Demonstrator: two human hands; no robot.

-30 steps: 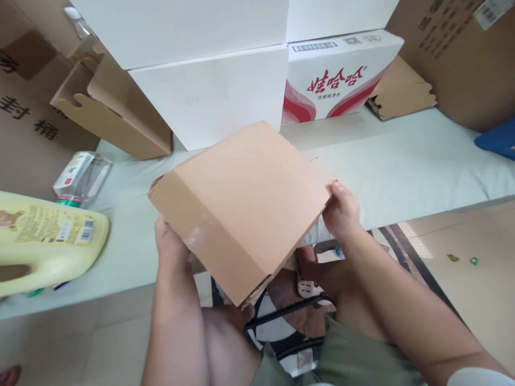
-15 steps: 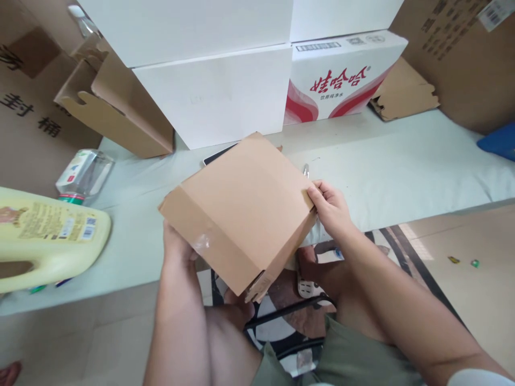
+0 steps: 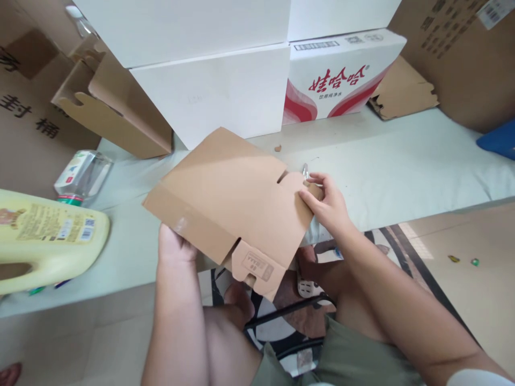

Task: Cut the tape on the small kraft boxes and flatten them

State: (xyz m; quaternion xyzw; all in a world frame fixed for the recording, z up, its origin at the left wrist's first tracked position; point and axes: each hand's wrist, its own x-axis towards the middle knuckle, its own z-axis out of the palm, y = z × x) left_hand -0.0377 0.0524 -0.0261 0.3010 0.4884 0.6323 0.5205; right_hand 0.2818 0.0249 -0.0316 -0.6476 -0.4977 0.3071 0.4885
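Note:
A brown cardboard box [image 3: 225,187] is held up over the table's front edge, partly unfolded. Its near side carries a notched flap [image 3: 253,265] with printed marks, and a strip of clear tape shows on the left panel. My left hand [image 3: 176,245] grips the box from beneath its left side; its fingertips are hidden under the cardboard. At the right corner, my right hand [image 3: 325,201] pinches another notched flap between thumb and fingers. Just beyond that hand a small metal blade-like tool [image 3: 305,171] lies on the table.
White boxes [image 3: 213,91] and a red-and-white carton [image 3: 341,75] stand along the back. Folded cardboard [image 3: 116,102], a clear bottle [image 3: 84,174] and a yellow jug [image 3: 52,241] are at left. More cardboard [image 3: 402,88] and a blue object [image 3: 499,142] are at right.
The box has opened out: flaps at its right and near sides have swung outward and now lie flatter. It has shifted slightly left. My right hand's fingers have spread a little.

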